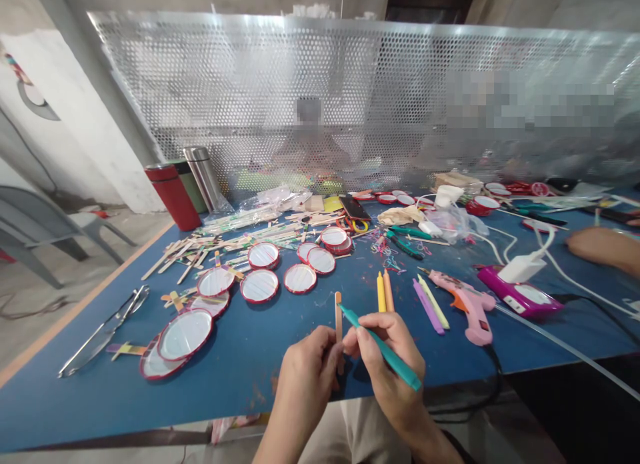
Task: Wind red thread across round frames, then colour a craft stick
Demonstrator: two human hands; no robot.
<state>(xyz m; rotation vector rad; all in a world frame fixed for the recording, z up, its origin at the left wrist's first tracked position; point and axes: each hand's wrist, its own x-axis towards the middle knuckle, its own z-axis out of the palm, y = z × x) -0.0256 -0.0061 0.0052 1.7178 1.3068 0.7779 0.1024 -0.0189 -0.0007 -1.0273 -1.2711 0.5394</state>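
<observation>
Working with 2 bare hands held close together above the near edge of a blue worktable [225, 377], knuckles almost meeting. Clamping a flat wooden craft stick [339, 324] upright between thumb and fingers of the left hand [305, 384]. Clamping a teal marker pen [383, 347] across the fingers of the right hand [387, 364], slanting up toward the left hand, its tip reaching the stick near the upper end; contact not determinable from this view.

Noting, just ahead of the right hand, a yellow colouring stick [381, 292] and an orange colouring stick [389, 291], both lying on the table. Recording, farther right of that hand, a purple stick [429, 306], a pale yellow stick [434, 303] and a pink hot glue gun [463, 304], with a magenta device [517, 297] beyond. Observing, ahead of the left hand, about 10 red-rimmed round discs [259, 285] scattered across the table, and, farther ahead, loose craft sticks [235, 241]. Noting, at the far right edge and well apart from the right hand, a co-worker's hand [605, 247] resting on the table. Recording a perforated metal screen [250, 84] standing along the table's far side.
</observation>
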